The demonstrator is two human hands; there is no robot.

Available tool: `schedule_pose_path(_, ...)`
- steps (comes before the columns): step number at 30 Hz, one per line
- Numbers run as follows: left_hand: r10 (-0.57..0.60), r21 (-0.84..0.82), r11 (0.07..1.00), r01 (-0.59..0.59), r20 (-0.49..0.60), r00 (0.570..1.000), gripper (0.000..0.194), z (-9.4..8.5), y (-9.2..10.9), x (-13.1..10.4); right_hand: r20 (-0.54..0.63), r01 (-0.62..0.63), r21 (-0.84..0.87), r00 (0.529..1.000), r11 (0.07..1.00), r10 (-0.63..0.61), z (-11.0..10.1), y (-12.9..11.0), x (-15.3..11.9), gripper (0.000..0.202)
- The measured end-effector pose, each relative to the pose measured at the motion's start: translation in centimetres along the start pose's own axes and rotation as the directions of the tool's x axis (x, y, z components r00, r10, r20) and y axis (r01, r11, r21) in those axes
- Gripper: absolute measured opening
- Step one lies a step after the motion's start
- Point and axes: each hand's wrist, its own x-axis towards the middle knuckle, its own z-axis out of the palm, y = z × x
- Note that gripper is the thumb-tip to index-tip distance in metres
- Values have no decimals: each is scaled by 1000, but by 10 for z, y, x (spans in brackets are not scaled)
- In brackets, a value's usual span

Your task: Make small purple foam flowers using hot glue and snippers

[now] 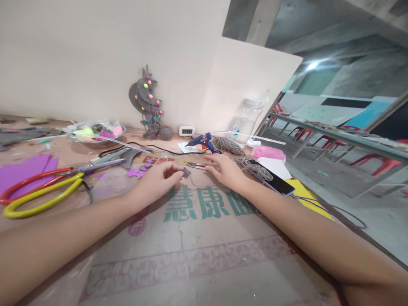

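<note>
Presently, the left hand (161, 180) has a narrow grip, with thumb and finger pinching the small piece (185, 172). This piece is dark, of purple and greyish colour, and its exact form is too blurred to tell. A thin grey thread (192, 182) hangs from it toward the printed cardboard (204, 265). The piece is just above this cardboard, near the middle, between the two hands. The right hand (228, 172) has its fingertips at the end of a slim metal tool (195, 165); I cannot tell if its grip is closed around it. Behind is a blue glue gun (200, 140).
</note>
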Motion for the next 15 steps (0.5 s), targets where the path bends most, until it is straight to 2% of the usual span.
schedule_pose_path(4, 15, 23, 1000, -16, 25, 1000, 21, 0, 3, -3, 122, 112, -113, 988, 987, -98, 9, 1, -2, 28)
schedule_pose_path(8, 38, 75, 996, -41, 34, 999, 20, 0, 7, -4, 136, 155, -169, 982, 973, -133, 11, -2, -1, 27)
schedule_pose_path(11, 47, 68, 996, -49, 33, 998, 20, 0, 7, -4, 85, 108, -129, 992, 986, -97, 12, 0, -1, 27)
schedule_pose_path(15, 31, 78, 996, -33, 24, 999, 21, -1, 6, -4, -82, -36, 30, 996, 999, 38, 9, 2, -4, 27)
